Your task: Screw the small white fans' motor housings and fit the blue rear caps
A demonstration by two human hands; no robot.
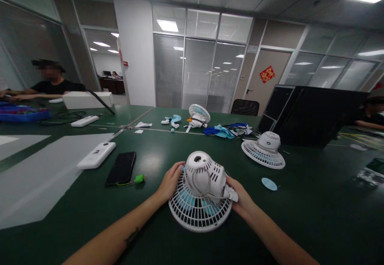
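Left hand (169, 183): closed on the left side of the fan (201, 195), up beside its housing (210, 167).
Right hand (241, 195): gripping the right side, next to a white bracket (230, 194) (the palm is hidden).
Progress: housing and guard (200, 229) sit together with the blades (187, 201) inside, so that much looks done; the cord (193, 183) loops loosely over the housing, so some tidying may be left, though how much cannot be told.
Fan's place: between both hands, low over the near part of the table (135, 225), guard down; whether it rests there is unclear.
Fan's look: white, rounded, slotted at the back with a dark opening in its top; light-blue blades show through the ribs.
Blue disc (269, 184): flat on the table, right of the fan and apart from it.
Phone (121, 168): dark-faced, left of the hands, a green tag (139, 179) beside it.
Second fan (265, 152): beyond the disc, guard down.
Blue heap (223, 130): farther off, left of a large black panel (318, 115).
Third fan (199, 114): behind the heap and to its left, near a loose blade (174, 118).
Co-worker (49, 89): far left, seated.
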